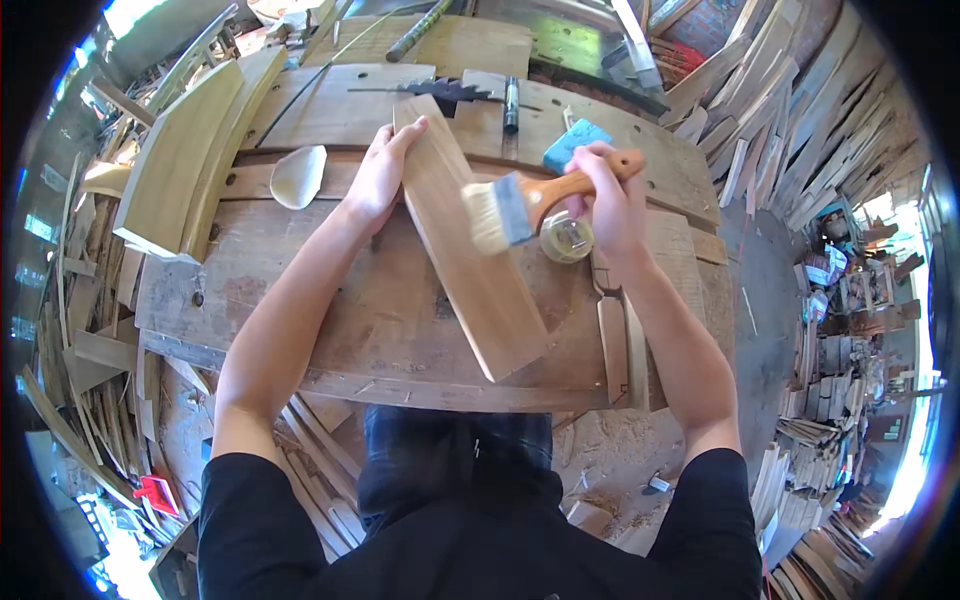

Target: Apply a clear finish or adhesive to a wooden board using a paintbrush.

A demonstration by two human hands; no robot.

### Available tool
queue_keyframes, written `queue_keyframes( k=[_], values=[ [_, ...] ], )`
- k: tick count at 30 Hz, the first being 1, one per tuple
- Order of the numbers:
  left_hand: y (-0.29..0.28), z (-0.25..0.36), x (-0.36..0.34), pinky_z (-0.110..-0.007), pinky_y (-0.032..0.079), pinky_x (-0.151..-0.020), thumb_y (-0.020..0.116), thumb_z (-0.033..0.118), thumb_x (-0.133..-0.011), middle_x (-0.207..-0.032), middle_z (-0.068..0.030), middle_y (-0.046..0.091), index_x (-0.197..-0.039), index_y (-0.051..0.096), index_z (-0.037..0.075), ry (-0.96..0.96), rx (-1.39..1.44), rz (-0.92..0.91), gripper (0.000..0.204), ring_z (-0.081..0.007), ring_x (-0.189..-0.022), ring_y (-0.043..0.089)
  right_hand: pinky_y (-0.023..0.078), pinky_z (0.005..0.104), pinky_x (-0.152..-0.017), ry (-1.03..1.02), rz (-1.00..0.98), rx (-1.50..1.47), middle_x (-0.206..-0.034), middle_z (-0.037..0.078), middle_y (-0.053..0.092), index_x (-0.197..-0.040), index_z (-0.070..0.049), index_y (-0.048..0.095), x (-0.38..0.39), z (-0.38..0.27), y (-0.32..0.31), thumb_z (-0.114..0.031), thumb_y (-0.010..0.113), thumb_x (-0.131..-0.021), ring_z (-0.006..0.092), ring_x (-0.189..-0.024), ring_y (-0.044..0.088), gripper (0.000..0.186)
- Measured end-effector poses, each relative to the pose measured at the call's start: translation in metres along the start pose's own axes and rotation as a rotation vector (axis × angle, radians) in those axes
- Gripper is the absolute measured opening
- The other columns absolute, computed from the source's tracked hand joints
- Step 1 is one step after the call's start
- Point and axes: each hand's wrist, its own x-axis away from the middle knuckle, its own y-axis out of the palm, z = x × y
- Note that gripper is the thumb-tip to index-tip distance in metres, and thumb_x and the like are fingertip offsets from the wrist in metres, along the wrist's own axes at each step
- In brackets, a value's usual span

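My left hand grips the upper end of a flat wooden board, which is tilted over the workbench with its lower end toward me. In my right hand is a wide paintbrush with a wooden handle, a metal band and pale bristles. The bristles are at the board's right edge; whether they touch it I cannot tell. Just below the right hand stands a small round glass jar. A blue block, perhaps a sponge, lies behind that hand.
Curved wooden pieces stand at the bench's left, near a pale oval scrap. At the back lie a toothed saw blade and a black tube. A try square rests at the right. Stacked planks line the right side.
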Motion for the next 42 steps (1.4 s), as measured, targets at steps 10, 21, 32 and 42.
queue_keyframes(
  k=[10,21,32,42],
  values=[
    [-0.015,-0.011,0.002,-0.035,0.045,-0.104,0.062,0.039,-0.099,-0.127,-0.0163,0.061,-0.140,0.045,-0.002,0.034,0.024,0.054,0.060,-0.0229,-0.120,0.057,0.043,0.0244,-0.047,0.142,-0.415,0.001,-0.070,0.003,0.062,-0.089,-0.005,0.061,0.028,-0.017,0.033,-0.020,0.055,-0.104,0.0090,-0.052,0.057,0.022],
    [-0.018,-0.012,0.001,-0.033,0.045,-0.104,0.061,0.035,-0.101,-0.130,-0.0135,0.060,-0.141,0.043,-0.001,0.034,0.060,-0.001,0.057,-0.0197,-0.120,0.056,0.031,0.0180,-0.043,0.120,-0.030,-0.108,-0.067,0.003,0.067,-0.087,-0.007,0.066,0.009,-0.013,0.012,-0.017,0.063,-0.101,0.0019,-0.048,0.049,0.018],
    [-0.013,-0.005,0.002,-0.033,0.045,-0.103,0.063,0.036,-0.100,-0.129,-0.0137,0.060,-0.139,0.042,-0.001,0.019,0.079,-0.038,0.058,-0.0193,-0.121,0.056,0.040,0.0221,-0.050,0.050,0.010,-0.030,-0.070,0.000,0.060,-0.088,-0.004,0.060,0.006,-0.003,0.008,-0.013,0.059,-0.099,0.0055,-0.053,0.052,0.015],
    [-0.006,0.001,0.010,-0.033,0.045,-0.104,0.062,0.036,-0.100,-0.127,-0.0137,0.060,-0.138,0.043,-0.001,0.017,0.108,-0.022,0.056,-0.0200,-0.119,0.058,0.038,0.0204,-0.047,0.139,-0.326,-0.076,-0.074,0.008,0.068,-0.103,-0.002,0.067,0.024,-0.014,0.015,-0.007,0.052,-0.096,0.0054,-0.051,0.052,0.017]
  ],
)
